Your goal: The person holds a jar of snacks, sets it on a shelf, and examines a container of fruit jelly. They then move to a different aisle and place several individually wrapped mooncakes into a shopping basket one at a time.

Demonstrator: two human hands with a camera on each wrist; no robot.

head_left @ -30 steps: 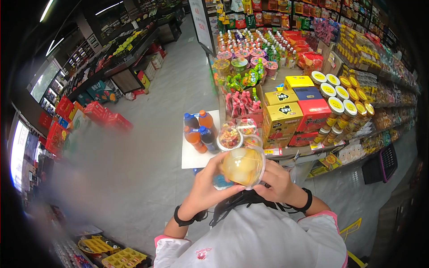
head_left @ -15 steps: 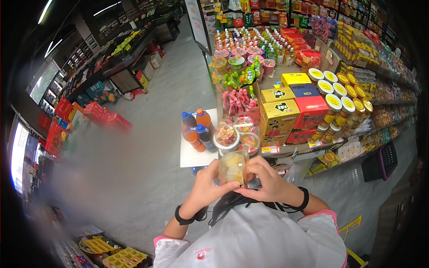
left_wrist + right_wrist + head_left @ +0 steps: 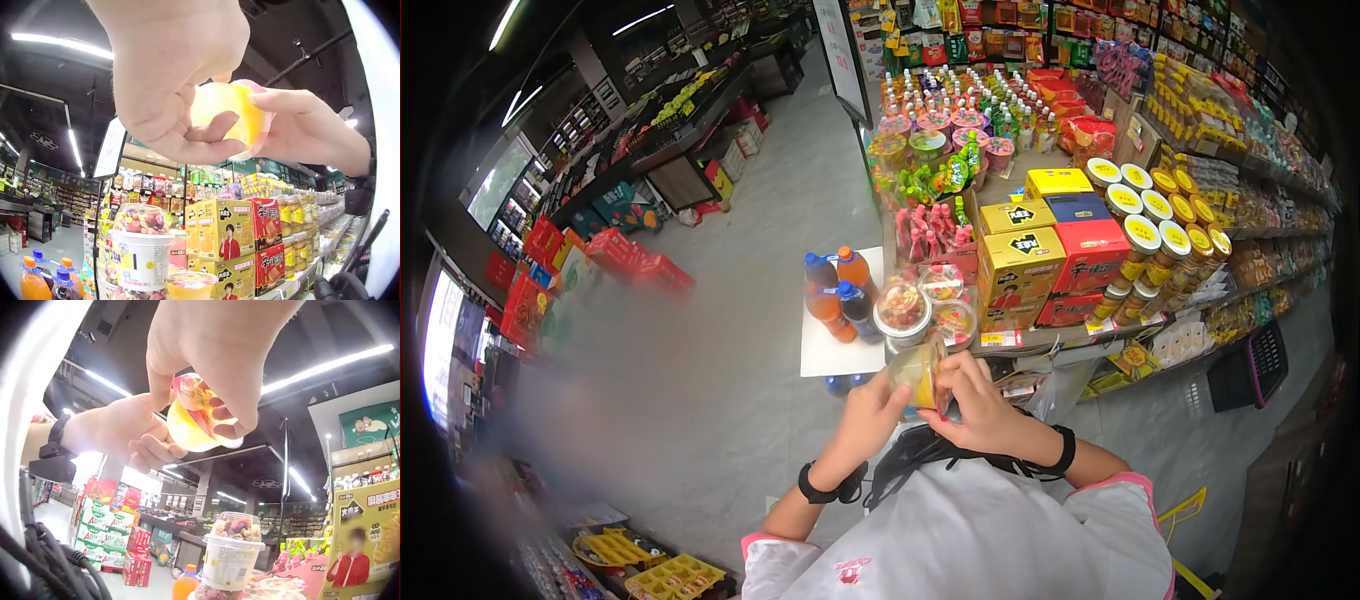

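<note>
Both hands hold a clear jelly cup (image 3: 917, 375) with yellow contents, in front of the chest. My left hand (image 3: 868, 408) grips the cup's body, its fingers wrapped round the side in the left wrist view. At the other end, my right hand (image 3: 980, 408) has its thumb and fingers at the pink printed cover (image 3: 199, 403). The cup is tipped on its side, with that cover toward the right hand. Just beyond the hands stands a white tub (image 3: 230, 561) of mixed nuts and dried fruit under a clear domed lid.
Several orange and dark soda bottles (image 3: 832, 310) stand on a white board (image 3: 818, 352) left of the tub. More jelly cups (image 3: 955, 318) sit to its right. Behind them are stacked yellow boxes (image 3: 1022, 265), red boxes (image 3: 1092, 255) and lidded jars (image 3: 1142, 235).
The cup has turned from facing the head camera onto its side, its cover now toward the right. The right fingers have shifted along the cover's edge. Both hands still hold it.
</note>
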